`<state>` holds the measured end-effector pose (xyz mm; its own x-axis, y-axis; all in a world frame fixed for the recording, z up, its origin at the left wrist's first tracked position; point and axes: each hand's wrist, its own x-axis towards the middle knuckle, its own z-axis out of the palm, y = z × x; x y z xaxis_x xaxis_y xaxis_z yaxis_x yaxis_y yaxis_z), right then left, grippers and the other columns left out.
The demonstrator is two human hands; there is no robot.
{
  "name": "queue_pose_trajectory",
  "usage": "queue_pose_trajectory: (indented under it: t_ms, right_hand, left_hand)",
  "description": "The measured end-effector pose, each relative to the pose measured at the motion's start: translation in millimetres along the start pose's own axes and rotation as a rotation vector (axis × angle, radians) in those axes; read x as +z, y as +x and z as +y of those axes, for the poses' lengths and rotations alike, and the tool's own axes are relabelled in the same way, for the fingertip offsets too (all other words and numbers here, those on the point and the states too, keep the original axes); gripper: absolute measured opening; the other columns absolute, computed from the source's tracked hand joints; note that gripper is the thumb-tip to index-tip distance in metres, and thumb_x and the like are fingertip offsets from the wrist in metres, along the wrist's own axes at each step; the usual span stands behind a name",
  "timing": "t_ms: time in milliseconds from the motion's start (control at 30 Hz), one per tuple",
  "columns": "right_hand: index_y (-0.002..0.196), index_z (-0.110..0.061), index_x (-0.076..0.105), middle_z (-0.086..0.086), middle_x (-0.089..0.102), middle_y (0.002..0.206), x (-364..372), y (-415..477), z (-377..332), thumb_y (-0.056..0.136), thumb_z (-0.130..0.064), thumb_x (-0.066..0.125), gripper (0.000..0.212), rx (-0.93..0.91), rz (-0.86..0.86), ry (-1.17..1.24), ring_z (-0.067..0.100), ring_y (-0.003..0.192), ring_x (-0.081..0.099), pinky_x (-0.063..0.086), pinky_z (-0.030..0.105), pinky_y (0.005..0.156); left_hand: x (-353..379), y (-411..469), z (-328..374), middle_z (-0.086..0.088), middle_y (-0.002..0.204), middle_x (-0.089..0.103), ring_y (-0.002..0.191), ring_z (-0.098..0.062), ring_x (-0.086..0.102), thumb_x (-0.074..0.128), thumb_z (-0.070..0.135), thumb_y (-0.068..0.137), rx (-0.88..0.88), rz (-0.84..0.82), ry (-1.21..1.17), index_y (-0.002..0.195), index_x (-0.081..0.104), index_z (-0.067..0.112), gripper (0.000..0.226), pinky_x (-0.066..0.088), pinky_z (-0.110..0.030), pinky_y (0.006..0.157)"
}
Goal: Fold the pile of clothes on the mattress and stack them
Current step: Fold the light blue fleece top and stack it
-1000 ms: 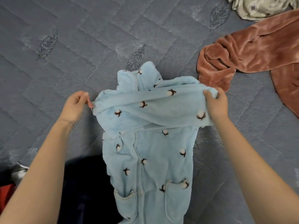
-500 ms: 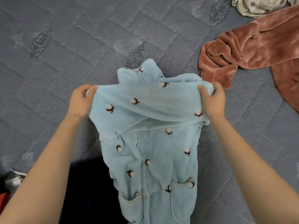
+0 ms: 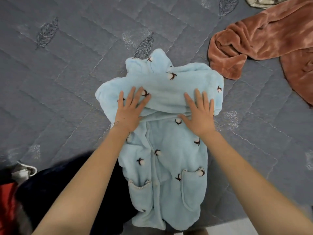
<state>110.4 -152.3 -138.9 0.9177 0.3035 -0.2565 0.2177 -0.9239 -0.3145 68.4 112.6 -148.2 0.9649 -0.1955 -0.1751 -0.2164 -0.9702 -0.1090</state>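
Note:
A light blue fleece top (image 3: 166, 163) with small cotton-flower prints and two front pockets lies lengthwise on the grey quilted mattress (image 3: 67, 68). Its sleeves are folded across the chest as a band near the collar. My left hand (image 3: 131, 109) lies flat on the left part of that band, fingers straight and spread. My right hand (image 3: 199, 112) presses flat on the right part, fingers straight too. The lower hem hangs toward the mattress's near edge.
A rust-brown plush garment (image 3: 274, 39) is crumpled at the upper right, with a pale patterned cloth (image 3: 260, 1) beyond it. A dark navy garment (image 3: 55, 187) lies at the lower left beside a red item (image 3: 7, 206) and a white piece (image 3: 23, 172).
Both hands had been pinching the ends of the folded sleeve band and holding it up. They have let go, and the band now lies on the top under both flat palms.

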Motion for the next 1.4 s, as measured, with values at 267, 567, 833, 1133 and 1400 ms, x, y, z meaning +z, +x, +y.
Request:
queue_pose_trajectory:
  t_ms: [267, 567, 833, 1133, 1400]
  right_hand:
    - [0.153, -0.038, 0.000, 0.002, -0.010, 0.162, 14.1, -120.2, -1.7, 0.088, -0.061, 0.053, 0.087, 0.329, -0.172, 0.160, 0.025, 0.148, -0.013, -0.008, 0.048, 0.119]
    - [0.154, -0.033, -0.004, 0.005, -0.003, 0.163, 60.1, -235.0, -0.9, 0.084, -0.058, 0.062, 0.099, 0.489, -0.269, 0.476, 0.025, 0.149, 0.005, 0.011, 0.047, 0.120]
    - [0.153, -0.014, 0.014, 0.005, 0.041, 0.148, 83.2, -289.5, 7.4, 0.077, -0.023, 0.080, 0.101, 0.738, -0.234, 1.309, 0.024, 0.130, 0.047, 0.044, 0.046, 0.105]
    - [0.089, -0.012, 0.056, -0.002, 0.057, 0.080, 58.0, -319.3, 29.5, 0.082, -0.020, 0.076, 0.022, 0.625, -0.039, 1.006, 0.013, 0.072, 0.054, 0.043, 0.025, 0.065]
    - [0.059, -0.016, 0.039, 0.005, 0.040, 0.067, 53.3, -322.0, 73.4, 0.078, -0.035, 0.079, 0.048, 0.581, 0.165, 0.938, 0.012, 0.056, 0.035, 0.030, 0.028, 0.056]
  left_hand:
    - [-14.3, -103.2, 66.0, -0.018, 0.159, 0.016, 0.145, -0.030, 0.008, 0.063, 0.006, 0.076, -0.121, 0.034, -0.261, 0.151, 0.015, 0.028, 0.091, 0.016, -0.059, 0.113]
    - [19.2, -228.4, 153.6, -0.017, 0.156, 0.023, 0.144, -0.033, 0.020, 0.037, 0.044, 0.091, -0.143, -0.030, -0.255, 0.147, 0.035, 0.021, 0.061, 0.016, -0.057, 0.112]
    - [22.7, -308.0, 220.1, -0.018, 0.153, 0.027, 0.140, -0.026, 0.029, 0.045, 0.010, 0.101, -0.976, 0.162, -1.099, 0.149, 0.020, 0.001, 0.055, 0.022, -0.028, 0.114]
    - [30.1, -303.2, 240.0, -0.006, 0.107, 0.056, 0.104, -0.020, 0.050, 0.046, 0.005, 0.098, -1.170, 0.014, -1.281, 0.130, 0.040, -0.002, 0.033, 0.042, -0.037, 0.101]
    - [37.4, -302.4, 242.2, -0.023, 0.127, 0.049, 0.117, -0.036, 0.049, 0.050, 0.016, 0.099, -1.120, -0.235, -0.887, 0.133, 0.042, -0.002, 0.040, 0.040, -0.039, 0.090]
